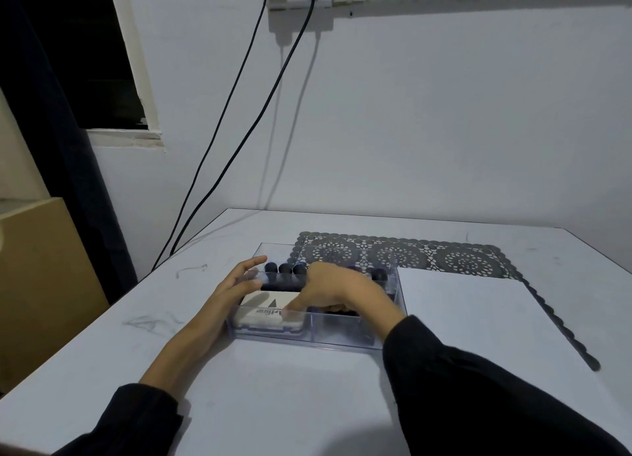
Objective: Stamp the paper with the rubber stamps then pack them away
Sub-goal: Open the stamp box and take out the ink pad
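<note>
A clear plastic organiser box [342, 344] stands on the table in front of me. Several dark round-topped rubber stamps [285, 270] stand upright in its back row. A white ink pad case [260, 313] with dark lettering lies in the front left compartment. My left hand [236, 284] rests open against the box's left wall, fingers spread. My right hand [337, 289] reaches into the box from the right, its fingertips on the ink pad case's right edge. Whether it grips the case I cannot tell. A white sheet of paper [478, 318] lies to the right of the box.
A dark lace-pattern placemat [444, 257] lies under the paper and box, its edge running to the front right. Two black cables [239, 113] hang from wall sockets down behind the table's left rear edge. A tan cabinet [41, 284] stands to the left.
</note>
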The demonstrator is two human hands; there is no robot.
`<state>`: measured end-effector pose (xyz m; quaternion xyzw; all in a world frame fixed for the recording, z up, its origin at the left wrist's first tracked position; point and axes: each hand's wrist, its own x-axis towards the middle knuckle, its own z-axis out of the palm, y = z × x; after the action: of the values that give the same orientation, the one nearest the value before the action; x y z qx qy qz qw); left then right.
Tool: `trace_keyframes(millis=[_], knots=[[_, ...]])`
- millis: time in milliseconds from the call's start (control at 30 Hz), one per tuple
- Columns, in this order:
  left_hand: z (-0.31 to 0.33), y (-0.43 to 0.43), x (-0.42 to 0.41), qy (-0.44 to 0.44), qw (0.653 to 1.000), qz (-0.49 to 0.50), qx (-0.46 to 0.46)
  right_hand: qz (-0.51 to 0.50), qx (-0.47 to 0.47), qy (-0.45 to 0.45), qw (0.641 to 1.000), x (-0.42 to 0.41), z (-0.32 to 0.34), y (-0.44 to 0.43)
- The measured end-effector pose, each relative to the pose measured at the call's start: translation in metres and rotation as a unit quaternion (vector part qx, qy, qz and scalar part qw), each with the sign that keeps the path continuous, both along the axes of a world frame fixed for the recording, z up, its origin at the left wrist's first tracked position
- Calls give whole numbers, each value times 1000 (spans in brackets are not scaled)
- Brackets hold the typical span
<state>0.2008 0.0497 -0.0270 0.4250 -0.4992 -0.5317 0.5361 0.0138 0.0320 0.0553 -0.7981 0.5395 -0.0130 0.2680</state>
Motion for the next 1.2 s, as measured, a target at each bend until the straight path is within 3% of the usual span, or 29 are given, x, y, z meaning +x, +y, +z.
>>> trace_keyframes(millis=[100,200,267,400,533,833,900,1200], knots=[[-4,0,1,18,1000,-14,-1,-12,-97,5,995,1,-11,8],[-4,-6,-1,26,1000,13,-3,-45,-157,-47,985,-1,-9,12],[-7,-23,-1,-13,999,48,9,-44,-172,-87,980,-2,-6,11],[-12,-35,0,-33,997,69,-8,-23,-149,-156,976,-5,-12,16],[-22,-46,18,-69,995,76,19,-16,-148,-155,977,2,-20,12],[8,14,7,-83,993,-77,-37,18,-105,-173,979,7,-17,1],[10,23,9,-89,988,-106,-61,-2,-79,-233,969,3,-21,2],[4,10,23,-188,977,-69,-70,-102,-28,-480,871,-63,-2,69]])
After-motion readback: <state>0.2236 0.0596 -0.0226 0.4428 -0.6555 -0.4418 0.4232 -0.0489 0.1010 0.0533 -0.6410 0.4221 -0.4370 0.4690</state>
